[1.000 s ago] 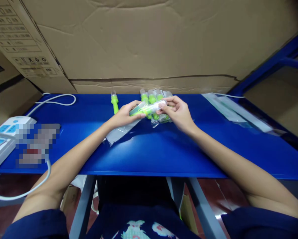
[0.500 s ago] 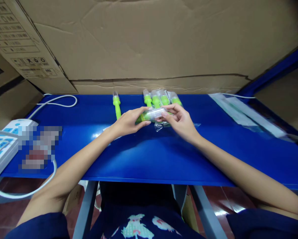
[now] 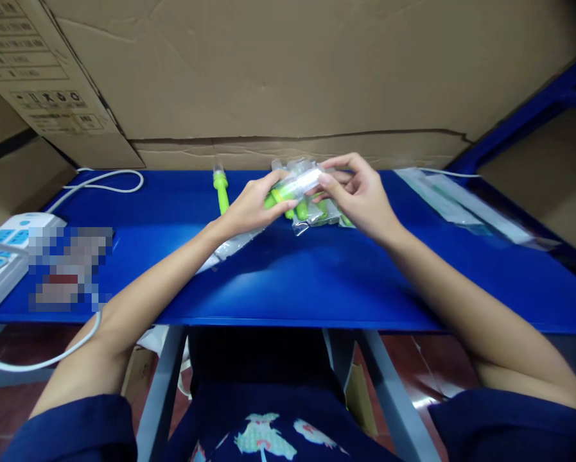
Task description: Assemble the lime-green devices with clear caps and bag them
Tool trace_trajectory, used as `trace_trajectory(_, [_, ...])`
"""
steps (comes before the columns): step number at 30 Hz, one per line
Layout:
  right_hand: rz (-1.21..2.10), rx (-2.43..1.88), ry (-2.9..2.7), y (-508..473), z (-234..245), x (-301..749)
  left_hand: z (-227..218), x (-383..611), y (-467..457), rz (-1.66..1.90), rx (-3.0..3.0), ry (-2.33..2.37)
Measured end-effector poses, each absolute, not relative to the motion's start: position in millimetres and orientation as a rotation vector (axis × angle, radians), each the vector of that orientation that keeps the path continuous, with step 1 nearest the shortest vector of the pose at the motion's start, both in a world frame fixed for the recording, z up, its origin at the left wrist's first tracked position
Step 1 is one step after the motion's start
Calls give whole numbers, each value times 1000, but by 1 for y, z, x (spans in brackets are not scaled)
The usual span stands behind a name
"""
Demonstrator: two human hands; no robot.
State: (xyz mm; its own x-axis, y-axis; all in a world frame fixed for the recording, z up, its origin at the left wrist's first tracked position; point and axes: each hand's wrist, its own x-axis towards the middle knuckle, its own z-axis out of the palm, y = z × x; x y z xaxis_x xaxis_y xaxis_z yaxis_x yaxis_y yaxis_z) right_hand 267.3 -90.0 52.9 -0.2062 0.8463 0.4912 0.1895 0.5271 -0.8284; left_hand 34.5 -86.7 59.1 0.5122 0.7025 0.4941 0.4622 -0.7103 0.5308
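My left hand (image 3: 249, 208) and my right hand (image 3: 359, 192) both grip one green-and-clear item in a clear plastic bag (image 3: 295, 186), held just above the blue table (image 3: 316, 276). Under and behind it lies a pile of several bagged green items (image 3: 319, 212). A single unbagged green item (image 3: 220, 188) lies to the left of my left hand. A flat clear bag (image 3: 230, 247) lies under my left wrist.
A stack of clear bags (image 3: 456, 205) lies at the right of the table. A white power strip (image 3: 3, 247) with a white cable (image 3: 104, 183) sits at the left edge. Cardboard boxes (image 3: 288, 77) form the wall behind the table.
Both hands have lifted the bagged item slightly and moved it farther from me, over the pile. The camera view shifted a little.
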Motion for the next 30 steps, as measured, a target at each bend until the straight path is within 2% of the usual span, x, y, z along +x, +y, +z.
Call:
trace_trajectory(13, [532, -1035, -1657, -94, 75, 282, 78, 65, -65, 1011, 2403, 893])
trace_trajectory(30, [672, -1010, -1787, -57, 97, 227, 88, 35, -36, 1135, 2187, 917])
